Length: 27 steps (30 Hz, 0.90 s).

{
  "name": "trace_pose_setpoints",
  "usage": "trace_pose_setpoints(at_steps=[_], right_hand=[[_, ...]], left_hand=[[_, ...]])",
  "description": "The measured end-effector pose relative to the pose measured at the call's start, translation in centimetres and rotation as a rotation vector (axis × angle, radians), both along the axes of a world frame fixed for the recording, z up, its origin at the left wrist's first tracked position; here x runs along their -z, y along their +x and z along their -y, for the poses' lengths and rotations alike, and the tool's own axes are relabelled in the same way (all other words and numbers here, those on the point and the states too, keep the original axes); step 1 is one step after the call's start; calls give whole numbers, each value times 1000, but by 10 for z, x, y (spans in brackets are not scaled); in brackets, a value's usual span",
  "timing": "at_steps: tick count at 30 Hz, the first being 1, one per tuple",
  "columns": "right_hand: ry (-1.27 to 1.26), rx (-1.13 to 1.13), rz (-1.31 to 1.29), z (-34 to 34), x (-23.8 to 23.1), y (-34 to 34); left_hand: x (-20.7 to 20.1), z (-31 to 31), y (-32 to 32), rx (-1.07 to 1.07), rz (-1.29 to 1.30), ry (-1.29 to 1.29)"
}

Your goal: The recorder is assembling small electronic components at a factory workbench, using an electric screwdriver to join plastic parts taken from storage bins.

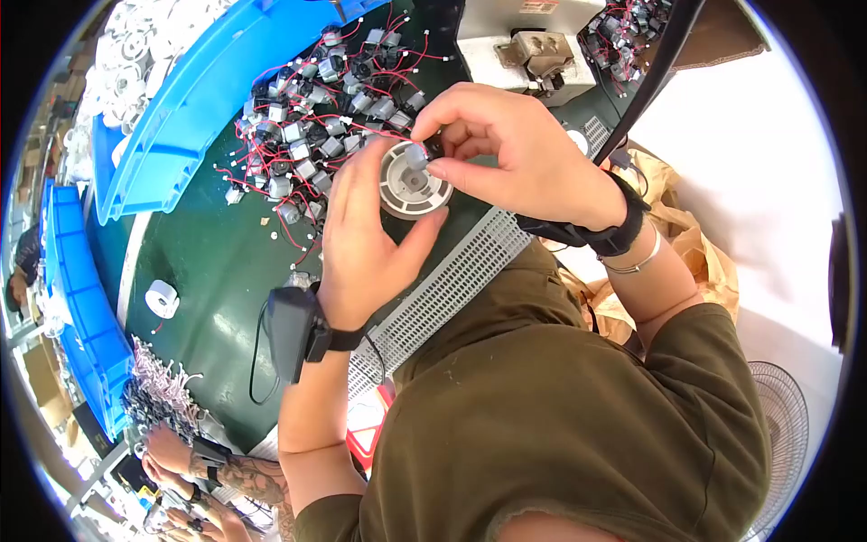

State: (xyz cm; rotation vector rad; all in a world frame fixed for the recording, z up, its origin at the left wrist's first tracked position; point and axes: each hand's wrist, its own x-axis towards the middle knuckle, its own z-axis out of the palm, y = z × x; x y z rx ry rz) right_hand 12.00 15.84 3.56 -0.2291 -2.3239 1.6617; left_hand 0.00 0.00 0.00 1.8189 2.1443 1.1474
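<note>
My left hand (pixel 366 221) is closed round a round white plastic housing (pixel 397 206), its open face turned up. Between the thumb and fingers of my right hand (pixel 519 149) is a small grey motor (pixel 416 155), held over the middle of the housing. Whether the motor touches the housing's centre I cannot tell. Just beyond both hands lies a heap of small grey motors (pixel 307 149) with red wires and black parts.
Blue bins (pixel 172 117) line the left, one with white plastic parts (pixel 135 54). A white part (pixel 163 299) lies on the green table (pixel 212 257). A metal fixture (pixel 542 59) stands at the back. At lower left, another person's hands (pixel 172 452) work by a wire pile (pixel 163 384).
</note>
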Motion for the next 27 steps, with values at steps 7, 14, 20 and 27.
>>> trace_pose_setpoints(at_steps=[7,14,20,27], right_hand=[[572,-120,-129,1,-4,-14],[782,-310,-70,-4,-10,-23],[698,-327,-97,-6,-9,-21],[882,-276,-99,-3,-11,-22]], left_hand=[[22,-4,0,-60,287,234],[27,-2,-3,-107,141,293],[19,-3,0,-46,-30,335],[21,-1,-5,-26,21,309]])
